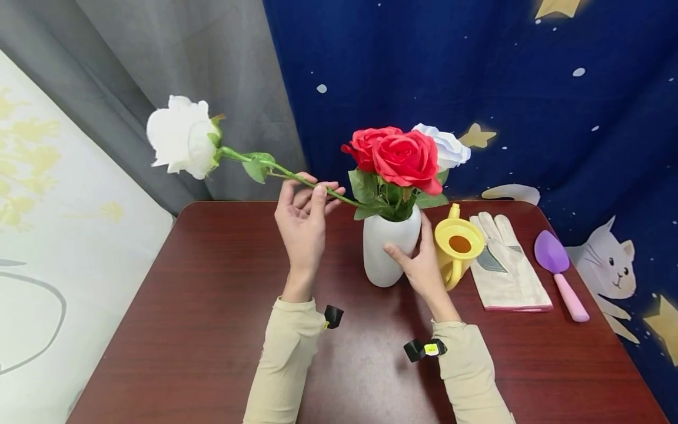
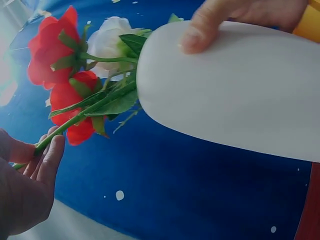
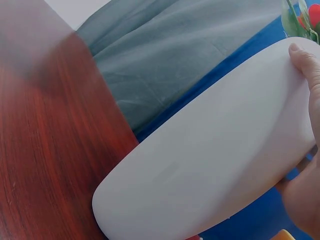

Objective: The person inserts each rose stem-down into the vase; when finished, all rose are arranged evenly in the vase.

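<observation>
My left hand (image 1: 304,218) pinches the green stem of a white rose (image 1: 182,138) between thumb and fingers. The bloom leans far out to the left, and the stem's lower end reaches the mouth of a white vase (image 1: 378,250). Whether its tip is inside is hidden by leaves. My right hand (image 1: 421,265) grips the vase from its right side, thumb across the front, as the right wrist view also shows. Two red roses (image 1: 405,156) and another white rose (image 1: 447,147) stand in the vase.
Close to the right hand is a yellow watering can (image 1: 458,244). Beyond it lie pale work gloves (image 1: 508,265) and a purple trowel with a pink handle (image 1: 558,274). Curtains (image 1: 339,59) hang behind the dark red table (image 1: 212,306).
</observation>
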Tool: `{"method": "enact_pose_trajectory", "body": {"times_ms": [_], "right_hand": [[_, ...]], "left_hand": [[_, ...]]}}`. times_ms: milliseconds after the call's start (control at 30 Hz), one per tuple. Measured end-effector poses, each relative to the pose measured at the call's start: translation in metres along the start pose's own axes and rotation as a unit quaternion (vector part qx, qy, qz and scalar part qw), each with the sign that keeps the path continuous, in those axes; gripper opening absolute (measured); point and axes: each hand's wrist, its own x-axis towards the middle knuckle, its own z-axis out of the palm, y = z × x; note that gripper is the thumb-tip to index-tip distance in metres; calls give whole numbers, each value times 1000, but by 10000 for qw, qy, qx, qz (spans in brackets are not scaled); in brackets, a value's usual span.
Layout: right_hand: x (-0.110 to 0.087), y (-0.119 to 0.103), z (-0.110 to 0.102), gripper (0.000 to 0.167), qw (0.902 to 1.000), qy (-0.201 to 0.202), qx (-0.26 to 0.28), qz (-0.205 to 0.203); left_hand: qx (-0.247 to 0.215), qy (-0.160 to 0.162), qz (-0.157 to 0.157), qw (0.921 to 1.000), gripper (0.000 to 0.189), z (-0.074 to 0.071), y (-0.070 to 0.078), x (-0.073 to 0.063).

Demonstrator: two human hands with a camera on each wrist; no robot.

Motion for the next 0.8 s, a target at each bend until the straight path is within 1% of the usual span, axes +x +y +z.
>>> {"method": "enact_pose_trajectory", "body": {"times_ms": [133,233,333,467,533,667,800], "right_hand": [[0,0,-1,82,10000,-7,-4,-17],[0,0,-1,84,10000,-18,-8,-27],[0,0,-1,84,10000,-19,34,-23],[0,0,-1,83,10000,-21,48,-19],[0,0,0,84,10000,-36,40,-8],[0,-1,0,84,10000,-45,74,2],[0,0,-1,83,9999,-15,110,-22]], "left_hand": [[139,-153,-37,9998,18,3,-4,0],[280,-171,-77,9994,15,5,-3,0],[679,-200,-113,9974,13,8,0,-1],[1376,-250,-243,9899,11,13,11,-6],[1533,-231,-323,9874,11,15,17,-8],[1416,-217,-465,9886,11,15,18,-11],[1268,-300,-508,9902,11,10,3,-15]]}}
